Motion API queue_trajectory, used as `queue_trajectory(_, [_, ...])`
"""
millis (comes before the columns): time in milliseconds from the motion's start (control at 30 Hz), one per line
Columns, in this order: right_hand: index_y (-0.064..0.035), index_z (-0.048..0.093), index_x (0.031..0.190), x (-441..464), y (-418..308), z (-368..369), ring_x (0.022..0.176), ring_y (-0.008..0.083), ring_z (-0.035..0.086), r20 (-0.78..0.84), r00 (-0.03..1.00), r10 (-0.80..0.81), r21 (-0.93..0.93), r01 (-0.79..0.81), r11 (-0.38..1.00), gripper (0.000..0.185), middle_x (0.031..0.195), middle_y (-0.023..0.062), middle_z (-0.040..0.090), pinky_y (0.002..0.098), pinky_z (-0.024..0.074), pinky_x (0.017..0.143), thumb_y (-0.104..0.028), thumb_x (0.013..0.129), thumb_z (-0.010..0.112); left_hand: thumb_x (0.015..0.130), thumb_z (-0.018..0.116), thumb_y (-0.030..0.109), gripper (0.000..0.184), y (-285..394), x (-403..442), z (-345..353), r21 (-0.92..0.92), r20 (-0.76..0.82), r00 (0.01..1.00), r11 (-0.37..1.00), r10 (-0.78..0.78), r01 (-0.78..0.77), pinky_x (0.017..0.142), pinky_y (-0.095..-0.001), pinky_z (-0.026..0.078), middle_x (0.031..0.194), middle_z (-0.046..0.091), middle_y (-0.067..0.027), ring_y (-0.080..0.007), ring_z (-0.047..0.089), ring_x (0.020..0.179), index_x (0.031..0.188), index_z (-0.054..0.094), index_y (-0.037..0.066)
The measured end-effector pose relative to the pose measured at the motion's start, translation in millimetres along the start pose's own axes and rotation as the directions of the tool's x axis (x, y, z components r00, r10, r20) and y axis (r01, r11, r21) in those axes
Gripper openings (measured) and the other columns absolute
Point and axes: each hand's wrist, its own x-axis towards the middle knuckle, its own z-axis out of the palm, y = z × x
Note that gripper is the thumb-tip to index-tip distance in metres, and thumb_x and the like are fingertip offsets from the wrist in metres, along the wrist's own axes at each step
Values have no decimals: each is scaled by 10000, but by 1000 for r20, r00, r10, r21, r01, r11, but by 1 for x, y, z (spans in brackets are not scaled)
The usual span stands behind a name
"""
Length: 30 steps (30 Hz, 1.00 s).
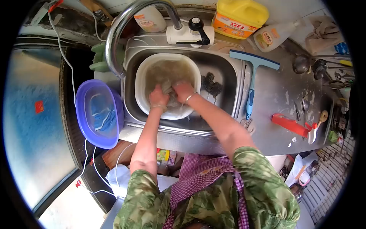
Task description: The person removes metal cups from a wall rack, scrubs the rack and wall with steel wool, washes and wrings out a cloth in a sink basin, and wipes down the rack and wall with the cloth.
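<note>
In the metal sink (231, 76) stands a white basin (140, 88) of murky, brownish water. Both my hands are down in the basin, close together, on a pale wet cloth-like item (167, 86) that lies partly under the water. My left hand (158, 96) is at the left of it, its fingers curled and partly hidden. My right hand (183, 91) is at its right side, fingers bent into the item and partly under water. Dark scouring pads (211, 85) lie in the sink, right of the basin.
A curved faucet (110, 42) arches over the sink's left side. Left stands a purple basin (81, 110). Behind are a yellow jug (241, 17) and white bottles (272, 36). At right lie a blue squeegee (252, 82), a red-capped packet (289, 125) and ladles (301, 63).
</note>
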Motion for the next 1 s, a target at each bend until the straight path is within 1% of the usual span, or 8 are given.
queue_trajectory(133, [-91, 428, 1402, -31, 9, -10, 1360, 385, 343, -269, 948, -169, 189, 224, 956, 933, 1527, 171, 286, 441, 319, 1116, -284, 596, 858, 635, 671, 7, 469, 36, -55, -81, -480, -224, 974, 868, 21, -129, 814, -377, 513, 943, 665, -210, -329, 664, 906, 1092, 566, 6])
queue_trajectory(267, [-112, 328, 1477, -27, -8, -16, 1419, 380, 252, -409, 858, -311, 328, 456, 827, 1084, 1586, 164, 153, 443, 282, 1140, -293, 570, 893, 672, 594, -84, 462, 54, -82, -124, -906, -207, 977, 366, 54, -212, 832, -306, 494, 984, 622, -50, -167, 621, 891, 1122, 545, 9])
queue_trajectory(367, [-87, 379, 1449, -22, -23, -7, 1366, 317, 379, -487, 804, -341, 350, 537, 767, 1012, 1517, 177, 330, 413, 353, 1101, -263, 591, 885, 699, 561, -108, 493, 84, -107, -153, -987, -159, 987, 10, 22, -160, 908, -308, 467, 1065, 606, -85, -183, 606, 972, 1178, 501, -7])
queue_trajectory(533, [-10, 495, 1334, -24, -2, -17, 1131, 212, 581, -241, 968, -75, 768, 237, 595, 760, 1236, 129, 606, 317, 467, 970, -129, 649, 801, 758, 597, -74, 498, 40, -110, -146, -989, -142, 990, -43, 18, -141, 1021, -369, 401, 1166, 588, -131, -233, 552, 1129, 1238, 475, -23])
queue_trajectory(667, [16, 492, 1335, -25, 17, -22, 1130, 223, 576, -259, 964, 59, 872, 207, 444, 729, 1221, 135, 605, 317, 462, 967, -120, 668, 752, 807, 687, 56, 519, -8, -121, -105, -926, 130, 991, 361, 43, 106, 1034, -366, 384, 1208, 582, -117, -236, 544, 1146, 1272, 467, -12])
queue_trajectory(767, [36, 479, 1347, -14, 26, -5, 1222, 267, 514, -387, 922, 2, 716, 299, 631, 792, 1294, 189, 550, 361, 432, 1010, -229, 655, 761, 872, 704, 286, 655, -51, -114, -58, -879, 475, 862, 150, 176, 453, 1079, -336, 325, 1284, 556, -122, -218, 501, 1219, 1379, 403, 0])
queue_trajectory(833, [-11, 432, 1406, -33, 0, -28, 1368, 332, 362, -211, 967, -147, 736, 255, 627, 800, 1462, 217, 401, 374, 280, 1143, -330, 721, 695, 902, 627, 475, 745, -35, -107, -52, -935, 80, 976, 355, 204, 2, 1128, -355, 276, 1402, 464, -152, -244, 398, 1342, 1428, 380, 9])
queue_trajectory(1000, [-26, 584, 1155, -41, -43, -24, 1072, 216, 555, -241, 951, -196, 970, 239, -33, 431, 1129, 103, 600, 326, 440, 952, -165, 751, 642, 904, 574, 546, 794, -24, -97, -54, -931, 341, 924, -71, 174, 357, 1127, -417, 326, 1450, 445, -121, -274, 422, 1337, 1459, 337, 30])
